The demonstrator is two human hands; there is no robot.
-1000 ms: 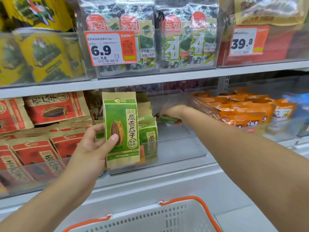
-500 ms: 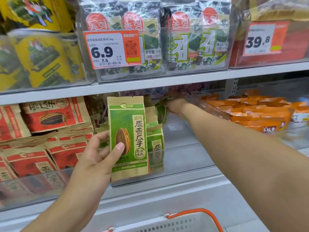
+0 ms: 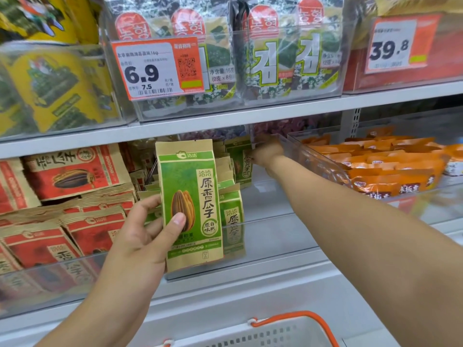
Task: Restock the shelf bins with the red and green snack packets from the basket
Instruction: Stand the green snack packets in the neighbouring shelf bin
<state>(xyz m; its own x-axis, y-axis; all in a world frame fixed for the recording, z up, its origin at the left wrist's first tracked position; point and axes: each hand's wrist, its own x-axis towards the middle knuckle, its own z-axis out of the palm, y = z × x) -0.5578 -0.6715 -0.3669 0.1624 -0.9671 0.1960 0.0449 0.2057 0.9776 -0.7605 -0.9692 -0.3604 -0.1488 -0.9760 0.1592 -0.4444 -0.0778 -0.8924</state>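
Camera nearer; "原香瓜子" green pkt (image 3: pixel 190 206), "6.9" tag (image 3: pixel 156 68).

I saw two shelves. The upper shelf (image 3: pixel 250 116) carried clear bins: yellow packs (image 3: pixel 57 88) at left, seaweed packs (image 3: pixel 283 56) in the middle bin (image 3: pixel 240 106) behind a 6.9 tag (image 3: pixel 156 67), and a red box (image 3: pixel 400 78) with a 39.8 tag (image 3: pixel 398 45) at right. The lower shelf (image 3: pixel 250 289) carried a bin of red packets (image 3: pixel 72 176), a clear bin (image 3: pixel 283 246) with green packets (image 3: pixel 231 216) standing at its left side, and orange packs (image 3: pixel 390 171) at right.
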